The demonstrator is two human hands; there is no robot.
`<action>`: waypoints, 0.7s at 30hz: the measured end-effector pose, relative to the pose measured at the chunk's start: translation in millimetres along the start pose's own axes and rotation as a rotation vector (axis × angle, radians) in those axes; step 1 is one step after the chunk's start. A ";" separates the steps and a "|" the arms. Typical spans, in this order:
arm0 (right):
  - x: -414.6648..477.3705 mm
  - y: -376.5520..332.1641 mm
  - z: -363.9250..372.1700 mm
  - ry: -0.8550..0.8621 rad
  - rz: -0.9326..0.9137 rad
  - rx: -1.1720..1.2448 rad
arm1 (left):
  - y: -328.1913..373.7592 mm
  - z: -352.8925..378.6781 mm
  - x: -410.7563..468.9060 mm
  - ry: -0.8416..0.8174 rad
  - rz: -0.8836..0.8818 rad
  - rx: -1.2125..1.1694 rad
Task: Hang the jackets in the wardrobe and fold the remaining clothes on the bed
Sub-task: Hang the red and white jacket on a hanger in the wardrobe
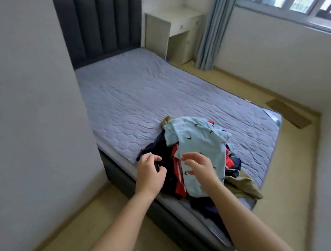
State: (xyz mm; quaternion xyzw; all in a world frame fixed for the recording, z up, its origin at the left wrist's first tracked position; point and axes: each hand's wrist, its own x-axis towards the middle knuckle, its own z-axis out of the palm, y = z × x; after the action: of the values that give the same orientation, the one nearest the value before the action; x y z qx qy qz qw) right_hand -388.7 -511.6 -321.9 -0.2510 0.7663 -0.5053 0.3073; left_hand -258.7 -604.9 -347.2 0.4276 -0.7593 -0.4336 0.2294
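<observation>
A pile of clothes lies at the near corner of the bed. On top is a light blue shirt with small dark prints. Under it are a red and white garment, a navy garment and an olive one. My left hand is at the pile's left edge, with fingers and thumb pinching a fold of the navy garment. My right hand hovers over the lower part of the light blue shirt. Its fingers are loosely curved and hold nothing. No wardrobe is in view.
The bed has a grey quilted cover and a dark padded headboard. A white wall stands close on the left. A white desk, a blue curtain and a window are at the back. Flat cardboard lies on the floor.
</observation>
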 end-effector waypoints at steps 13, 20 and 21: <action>160.5 96.7 -97.1 0.181 0.300 -0.115 | -10.2 159.7 202.4 -0.483 -0.161 0.198; 246.2 149.7 -134.7 0.135 0.406 -0.229 | -39.9 231.6 278.1 -0.516 -0.376 0.214; 256.0 156.9 -137.0 0.133 0.422 -0.240 | -43.1 240.0 287.1 -0.521 -0.397 0.210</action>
State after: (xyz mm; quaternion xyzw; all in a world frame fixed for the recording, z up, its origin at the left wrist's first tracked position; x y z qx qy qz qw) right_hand -674.9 -547.5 -482.1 -0.0861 0.8747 -0.3510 0.3229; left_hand -563.8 -748.5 -515.0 0.4631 -0.7349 -0.4840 -0.1061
